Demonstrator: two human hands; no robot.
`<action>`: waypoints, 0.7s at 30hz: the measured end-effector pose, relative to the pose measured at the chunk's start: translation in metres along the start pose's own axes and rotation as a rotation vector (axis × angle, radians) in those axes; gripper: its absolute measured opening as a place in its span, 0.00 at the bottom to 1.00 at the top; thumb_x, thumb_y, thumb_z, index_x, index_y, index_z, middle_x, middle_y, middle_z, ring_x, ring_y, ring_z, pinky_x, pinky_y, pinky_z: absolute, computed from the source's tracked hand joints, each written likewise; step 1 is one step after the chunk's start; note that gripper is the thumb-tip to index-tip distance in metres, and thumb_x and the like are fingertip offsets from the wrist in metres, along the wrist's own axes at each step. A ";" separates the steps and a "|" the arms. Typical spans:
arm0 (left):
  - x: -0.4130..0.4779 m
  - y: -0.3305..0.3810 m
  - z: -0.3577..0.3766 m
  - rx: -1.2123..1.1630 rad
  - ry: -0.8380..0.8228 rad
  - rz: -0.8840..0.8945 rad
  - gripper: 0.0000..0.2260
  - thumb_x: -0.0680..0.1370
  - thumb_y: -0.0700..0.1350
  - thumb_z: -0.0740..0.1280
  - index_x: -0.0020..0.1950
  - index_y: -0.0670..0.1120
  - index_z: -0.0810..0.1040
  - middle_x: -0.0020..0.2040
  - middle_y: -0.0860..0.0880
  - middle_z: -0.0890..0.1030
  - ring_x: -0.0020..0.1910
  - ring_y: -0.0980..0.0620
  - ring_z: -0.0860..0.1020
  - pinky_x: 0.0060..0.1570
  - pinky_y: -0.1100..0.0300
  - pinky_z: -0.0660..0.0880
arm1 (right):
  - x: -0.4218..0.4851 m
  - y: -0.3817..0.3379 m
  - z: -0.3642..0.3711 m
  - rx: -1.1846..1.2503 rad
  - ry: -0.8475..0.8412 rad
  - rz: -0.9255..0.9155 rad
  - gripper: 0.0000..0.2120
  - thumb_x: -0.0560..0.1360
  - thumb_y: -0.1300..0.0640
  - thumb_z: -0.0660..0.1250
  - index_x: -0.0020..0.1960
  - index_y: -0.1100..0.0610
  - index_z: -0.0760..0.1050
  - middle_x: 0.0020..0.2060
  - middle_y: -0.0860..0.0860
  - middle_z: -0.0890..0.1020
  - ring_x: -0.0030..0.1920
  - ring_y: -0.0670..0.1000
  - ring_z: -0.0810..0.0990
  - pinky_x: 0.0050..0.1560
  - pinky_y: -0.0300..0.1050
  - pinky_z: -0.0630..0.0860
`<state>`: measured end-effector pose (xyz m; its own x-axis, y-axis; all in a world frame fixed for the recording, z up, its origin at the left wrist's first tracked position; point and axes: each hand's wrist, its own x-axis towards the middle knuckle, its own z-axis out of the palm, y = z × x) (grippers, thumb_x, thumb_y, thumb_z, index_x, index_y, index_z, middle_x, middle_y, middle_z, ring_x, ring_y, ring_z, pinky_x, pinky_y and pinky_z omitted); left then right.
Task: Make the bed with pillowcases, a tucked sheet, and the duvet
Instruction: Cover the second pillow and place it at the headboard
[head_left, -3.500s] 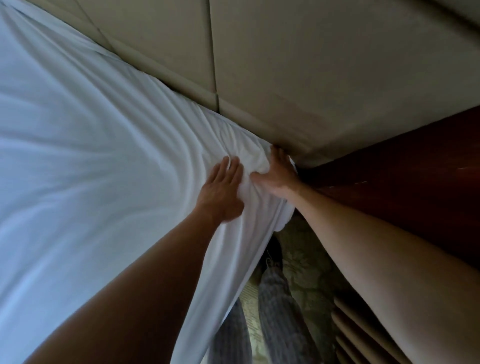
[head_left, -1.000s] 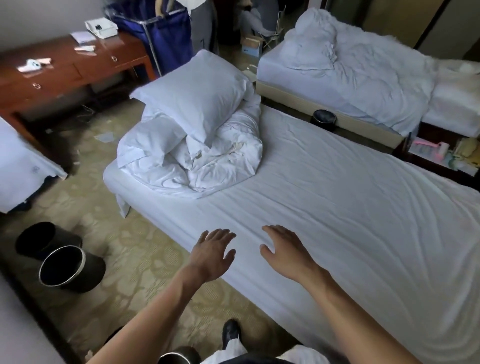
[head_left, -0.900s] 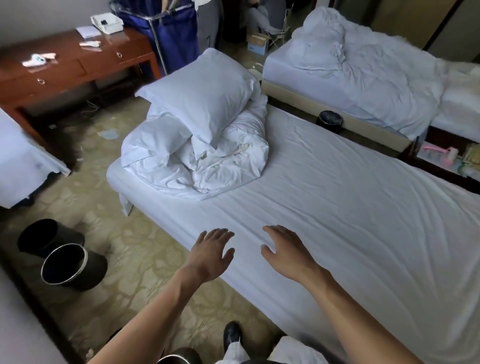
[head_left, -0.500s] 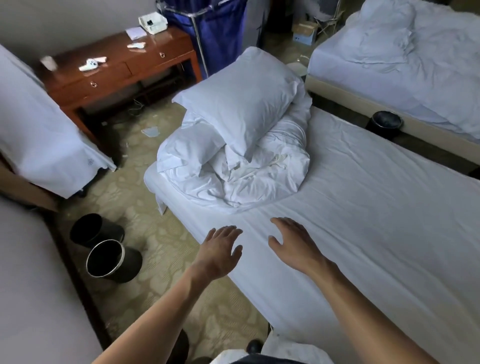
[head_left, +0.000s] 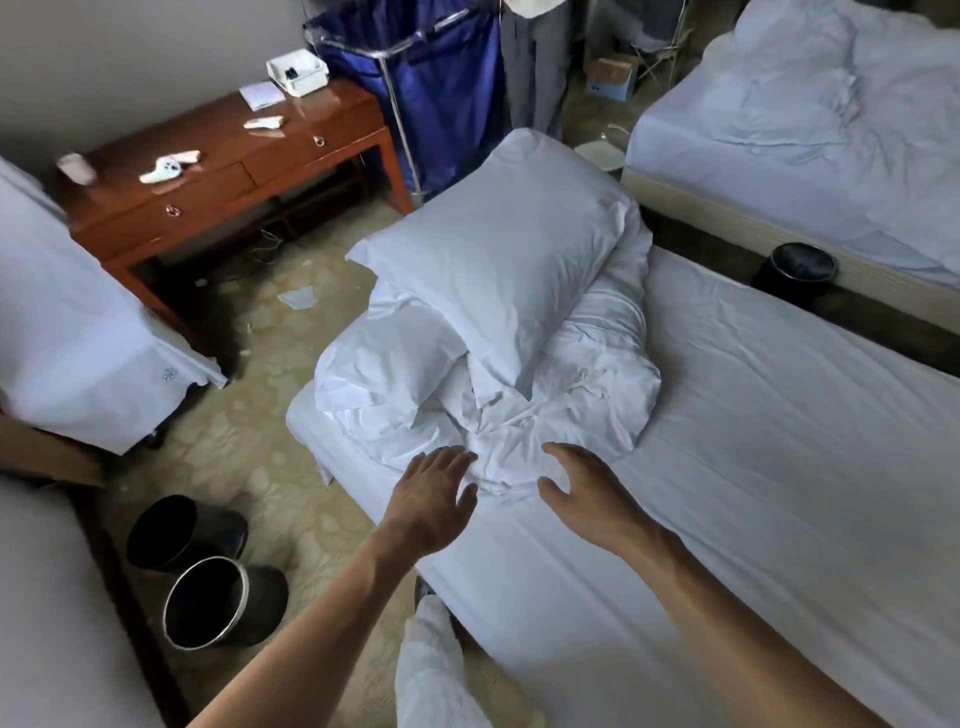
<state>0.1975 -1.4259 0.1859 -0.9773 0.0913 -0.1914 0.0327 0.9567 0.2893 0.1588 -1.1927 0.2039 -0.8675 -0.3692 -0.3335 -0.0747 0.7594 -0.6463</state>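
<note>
Bins (head_left: 205, 603): two dark ones on the carpet, near left, well clear of the bed.
Desk (head_left: 218, 176): far left by the wall, small items on top.
Left hand (head_left: 431, 499): fingers spread and slack, gripping nothing, hovering at the near edge of the heap.
Pillows (head_left: 498, 249): big one on top, smaller one (head_left: 379, 364) under its left side, both riding on the duvet.
Duvet (head_left: 587, 384): crumpled in a heap at the far left end of the bed, lying on the sheet.
Right hand (head_left: 592, 493): fingers loosely curved and released, nothing in them, just right of the left hand at the same edge.
Sheet (head_left: 779, 467): spread flat over the mattress, lightly wrinkled, bare to the right.
Handling: looks soft, bulky and floppy, light for its size; it will sag and drag the pillows along.
Hold: probably lift the pillows off first, then find a hem or corner in the near folds; corners cannot be told apart in that crumple.
Change: half a second ago both hands hung over bare sheet short of the heap; now they reach its edge, and the view is closer.
</note>
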 end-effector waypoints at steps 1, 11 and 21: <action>0.015 -0.012 -0.003 -0.007 0.007 0.015 0.21 0.82 0.52 0.59 0.75 0.50 0.68 0.74 0.51 0.70 0.74 0.50 0.65 0.75 0.55 0.58 | 0.016 -0.005 0.002 0.009 0.014 0.022 0.27 0.81 0.49 0.61 0.78 0.55 0.63 0.76 0.49 0.67 0.76 0.49 0.62 0.75 0.44 0.59; 0.154 -0.138 -0.051 -0.060 -0.024 0.207 0.19 0.81 0.50 0.61 0.72 0.47 0.72 0.71 0.50 0.73 0.71 0.49 0.70 0.73 0.55 0.62 | 0.161 -0.078 0.019 0.152 0.126 0.311 0.24 0.81 0.51 0.61 0.76 0.55 0.65 0.74 0.53 0.69 0.74 0.51 0.67 0.70 0.42 0.63; 0.240 -0.176 -0.087 -0.005 -0.052 0.241 0.21 0.82 0.53 0.59 0.75 0.48 0.69 0.76 0.48 0.69 0.75 0.48 0.65 0.76 0.52 0.59 | 0.222 -0.100 0.007 0.191 0.222 0.354 0.26 0.80 0.49 0.61 0.76 0.55 0.65 0.75 0.53 0.69 0.74 0.51 0.66 0.74 0.45 0.63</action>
<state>-0.0608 -1.5962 0.1704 -0.9290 0.3315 -0.1644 0.2628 0.9039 0.3375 -0.0229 -1.3542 0.1899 -0.9093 0.0351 -0.4147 0.3192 0.6980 -0.6410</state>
